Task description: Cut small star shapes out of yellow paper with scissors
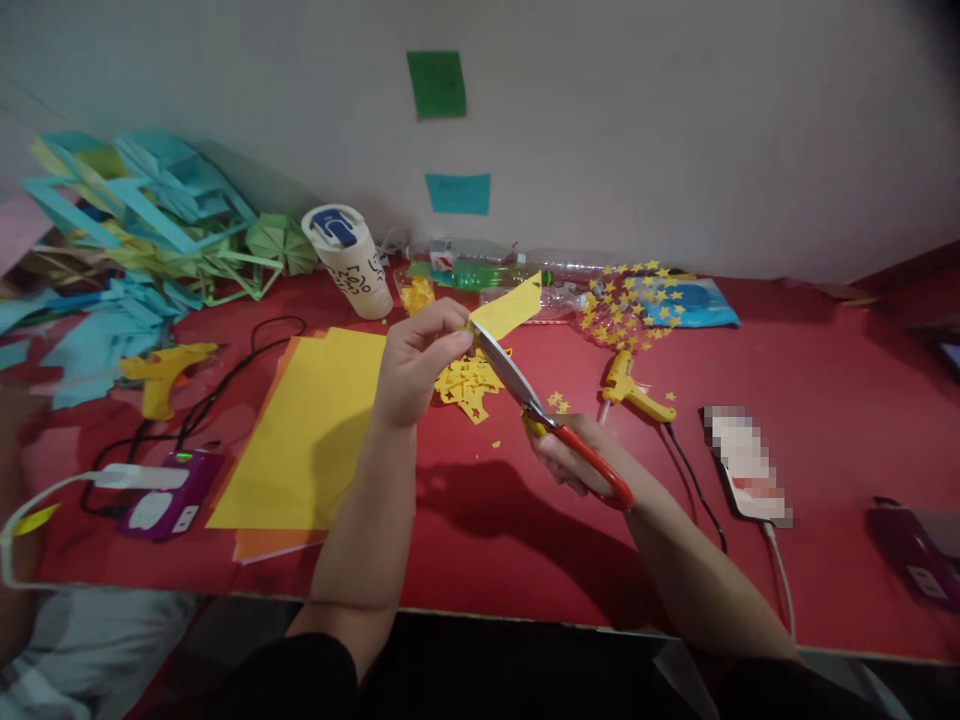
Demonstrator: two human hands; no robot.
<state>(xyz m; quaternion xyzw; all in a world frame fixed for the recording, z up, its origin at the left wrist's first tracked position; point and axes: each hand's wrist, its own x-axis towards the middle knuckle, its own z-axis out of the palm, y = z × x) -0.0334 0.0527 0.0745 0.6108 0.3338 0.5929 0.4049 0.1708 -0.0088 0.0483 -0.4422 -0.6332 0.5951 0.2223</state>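
My left hand (420, 365) pinches one end of a yellow paper strip (510, 308) above the red table. In my right hand (574, 455) is a pair of scissors (525, 390) with red handles, its blades pointing up and left to the strip's edge by my left fingertips. Whether the blades have paper between them I cannot tell. Below the strip lies a heap of yellow paper scraps (471, 385) with star-shaped holes. A few small yellow paper stars (557, 402) rest beside the scissors.
Yellow sheets (300, 430) lie left of my arm. A glue gun (634, 390) and a phone (742, 465) are to the right; another glue gun (166, 375), a purple power strip (169, 495) and a cup (349, 260) are left. Plastic bottles (495, 275) line the wall; star decorations (630, 305) stand nearby.
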